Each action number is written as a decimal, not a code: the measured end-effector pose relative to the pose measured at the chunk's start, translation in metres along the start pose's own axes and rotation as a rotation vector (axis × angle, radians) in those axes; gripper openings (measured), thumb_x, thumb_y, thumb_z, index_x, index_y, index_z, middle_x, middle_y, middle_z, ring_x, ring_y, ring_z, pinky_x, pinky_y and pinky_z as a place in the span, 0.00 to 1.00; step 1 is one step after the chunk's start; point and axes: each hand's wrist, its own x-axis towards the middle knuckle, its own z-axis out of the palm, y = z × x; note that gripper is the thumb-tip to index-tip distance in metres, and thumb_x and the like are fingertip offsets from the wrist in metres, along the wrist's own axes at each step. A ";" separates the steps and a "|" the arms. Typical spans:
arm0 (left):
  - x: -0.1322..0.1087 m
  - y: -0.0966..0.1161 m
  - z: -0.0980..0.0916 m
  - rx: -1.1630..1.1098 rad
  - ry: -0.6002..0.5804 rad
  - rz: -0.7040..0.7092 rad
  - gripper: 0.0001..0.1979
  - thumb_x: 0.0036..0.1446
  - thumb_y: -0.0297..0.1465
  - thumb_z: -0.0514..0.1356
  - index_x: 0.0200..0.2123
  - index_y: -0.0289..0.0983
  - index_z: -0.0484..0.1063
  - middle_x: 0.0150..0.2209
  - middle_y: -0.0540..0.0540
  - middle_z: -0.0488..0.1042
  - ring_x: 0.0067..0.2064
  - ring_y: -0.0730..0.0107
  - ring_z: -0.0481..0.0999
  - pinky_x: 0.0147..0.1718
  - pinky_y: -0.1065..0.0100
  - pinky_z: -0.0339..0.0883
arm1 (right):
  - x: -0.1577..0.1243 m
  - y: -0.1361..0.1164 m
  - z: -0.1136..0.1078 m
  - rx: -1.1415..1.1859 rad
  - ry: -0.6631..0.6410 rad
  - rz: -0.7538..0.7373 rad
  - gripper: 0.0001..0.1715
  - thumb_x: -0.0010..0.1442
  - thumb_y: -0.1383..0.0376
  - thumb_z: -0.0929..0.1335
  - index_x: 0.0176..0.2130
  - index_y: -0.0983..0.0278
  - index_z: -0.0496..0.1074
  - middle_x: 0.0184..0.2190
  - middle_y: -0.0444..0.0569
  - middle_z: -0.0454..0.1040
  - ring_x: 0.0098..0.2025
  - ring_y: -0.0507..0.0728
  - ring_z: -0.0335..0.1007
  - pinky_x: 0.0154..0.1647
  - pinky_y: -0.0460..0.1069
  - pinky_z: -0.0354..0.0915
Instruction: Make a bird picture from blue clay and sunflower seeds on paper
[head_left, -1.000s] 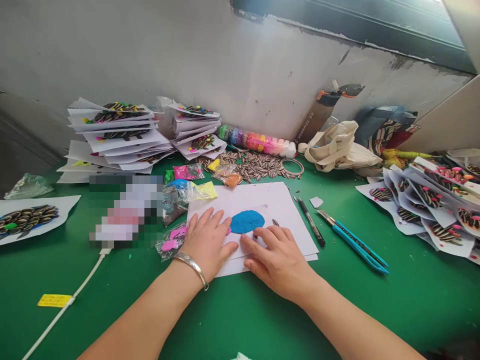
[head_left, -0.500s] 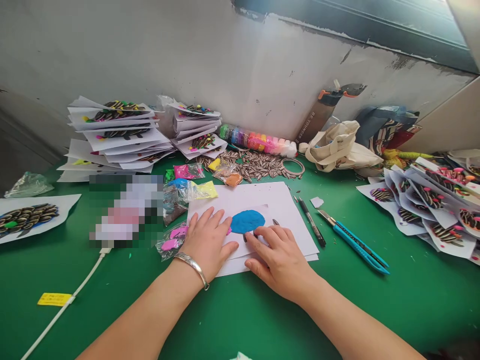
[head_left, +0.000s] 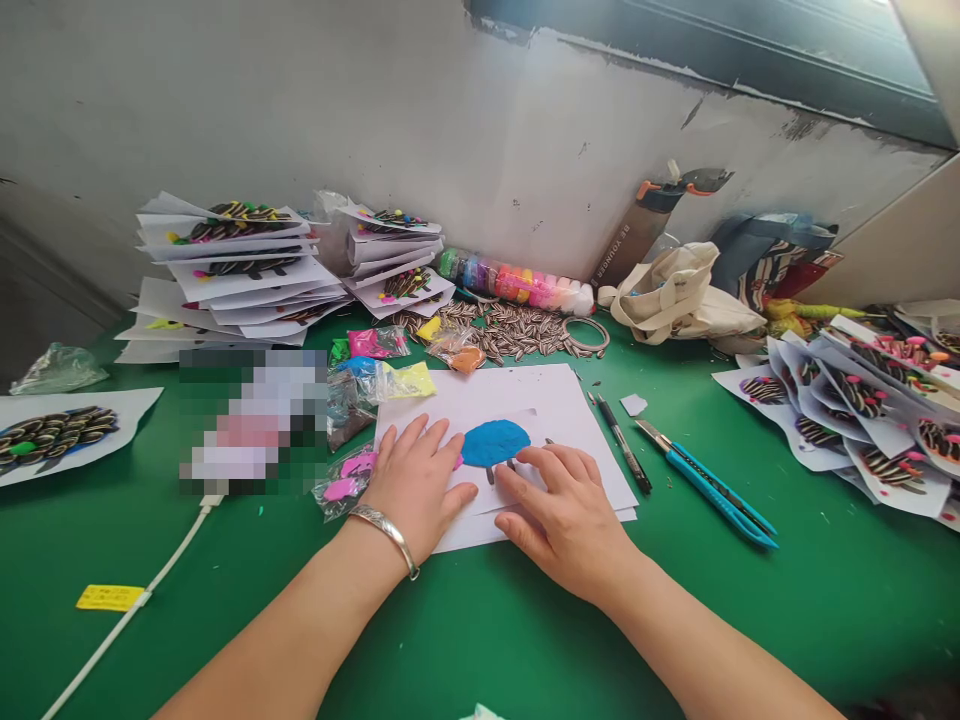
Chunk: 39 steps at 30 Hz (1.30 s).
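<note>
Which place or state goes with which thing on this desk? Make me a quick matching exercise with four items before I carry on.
Things
1. Left hand
2. Blue oval
3. Utility knife
4. Striped seeds

Places or states
A. Lying to the right of the black pen
B. Spread beside a ring, near the wall
C. Back facing up, bracelet at the wrist
D. On the white paper, between the two hands

Pairs: 1-C, 2-D, 3-A, 4-B
</note>
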 end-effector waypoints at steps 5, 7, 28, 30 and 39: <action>0.000 -0.001 0.001 -0.001 0.014 0.002 0.26 0.58 0.40 0.57 0.58 0.37 0.66 0.63 0.40 0.61 0.66 0.47 0.52 0.62 0.42 0.45 | 0.000 0.000 -0.001 0.030 -0.040 -0.015 0.22 0.62 0.54 0.64 0.53 0.60 0.70 0.48 0.54 0.69 0.50 0.63 0.59 0.54 0.61 0.54; 0.000 -0.001 0.001 -0.005 0.016 0.001 0.26 0.58 0.39 0.57 0.58 0.37 0.66 0.63 0.40 0.61 0.66 0.47 0.52 0.62 0.42 0.45 | 0.001 0.000 -0.001 0.038 -0.035 -0.007 0.21 0.62 0.55 0.64 0.52 0.59 0.71 0.47 0.54 0.69 0.50 0.63 0.59 0.54 0.61 0.55; 0.000 -0.001 0.002 -0.040 0.046 0.015 0.25 0.57 0.38 0.58 0.57 0.38 0.67 0.62 0.39 0.62 0.65 0.46 0.53 0.61 0.41 0.46 | 0.002 0.001 -0.002 0.031 -0.042 -0.028 0.21 0.62 0.54 0.65 0.52 0.57 0.70 0.53 0.55 0.66 0.54 0.66 0.58 0.55 0.64 0.55; 0.000 -0.001 0.001 -0.032 0.040 0.011 0.25 0.57 0.39 0.58 0.57 0.38 0.67 0.62 0.39 0.62 0.65 0.46 0.53 0.61 0.41 0.46 | 0.002 0.001 -0.002 0.040 -0.031 -0.025 0.21 0.62 0.54 0.65 0.53 0.58 0.71 0.54 0.55 0.66 0.55 0.66 0.57 0.55 0.64 0.56; 0.000 0.001 -0.002 -0.012 0.003 0.000 0.26 0.58 0.39 0.56 0.58 0.37 0.66 0.63 0.39 0.61 0.66 0.46 0.52 0.61 0.42 0.45 | 0.002 0.005 -0.004 0.062 0.010 -0.008 0.21 0.61 0.55 0.66 0.51 0.59 0.72 0.55 0.56 0.66 0.56 0.66 0.57 0.55 0.63 0.58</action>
